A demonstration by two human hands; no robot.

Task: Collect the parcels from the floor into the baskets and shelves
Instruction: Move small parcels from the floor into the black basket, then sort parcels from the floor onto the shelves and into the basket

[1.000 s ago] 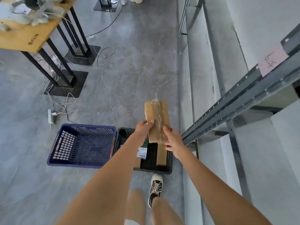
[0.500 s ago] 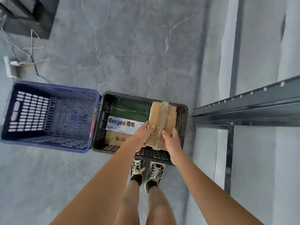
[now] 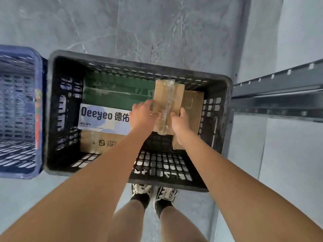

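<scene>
- My left hand [image 3: 142,113] and right hand [image 3: 180,122] grip one taped cardboard parcel [image 3: 167,102] between them, fingers curled round its near end, one hand on each long side.
- The parcel is inside the black basket [image 3: 52,105], toward its right wall, held above a flat brown box [image 3: 193,109] lying there. I cannot tell whether the two touch.
- I judge this to be the placing step: the parcel is over its spot but not yet let go.
- The next move, I think, calls for lowering it flat onto the brown box, then uncurling both hands and lifting them straight up past the rim.
- Filling the left part of the basket are a green box [image 3: 115,95] at the far wall, a white "Deeyeo" box [image 3: 104,117] in the middle, and a printed cardboard box [image 3: 97,140] nearest me.
- These leave only the right side free, so the parcel could tilt or catch the basket wall.
- A blue basket [image 3: 19,109] stands touching the black one's left side, on the grey floor [image 3: 157,28].
- A dark metal shelf rail [image 3: 279,88] runs just beside the basket's right edge.
- My shoes [image 3: 153,193] stand at its near wall.
</scene>
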